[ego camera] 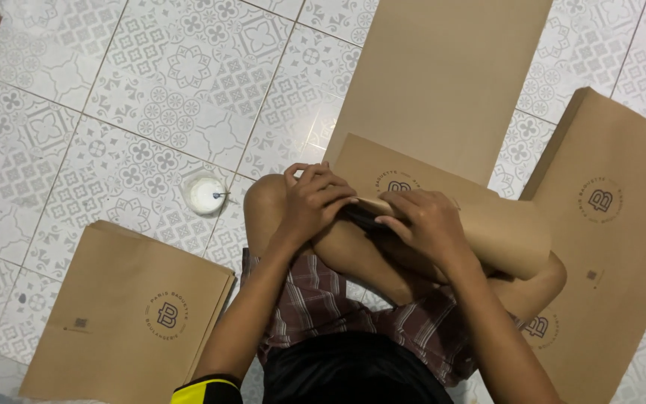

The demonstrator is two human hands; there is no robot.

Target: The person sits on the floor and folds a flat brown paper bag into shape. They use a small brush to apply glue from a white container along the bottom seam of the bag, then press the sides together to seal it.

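left hand (309,200), right hand (425,222), pinching paper bag (487,228) edge

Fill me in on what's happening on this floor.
A person sits cross-legged on the patterned tile floor, pressing a fold in a brown paper sheet over their knees with the left hand and right hand. A stack of finished paper bags lies to their left, more flat paper to their right, and a small white cup stands near the knee.

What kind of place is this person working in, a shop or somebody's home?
Probably a home floor used as a small paper-bag workshop. The person sits on a patterned tiled floor, with stacks of brown paper bags on either side and a small white pot, perhaps glue, nearby.
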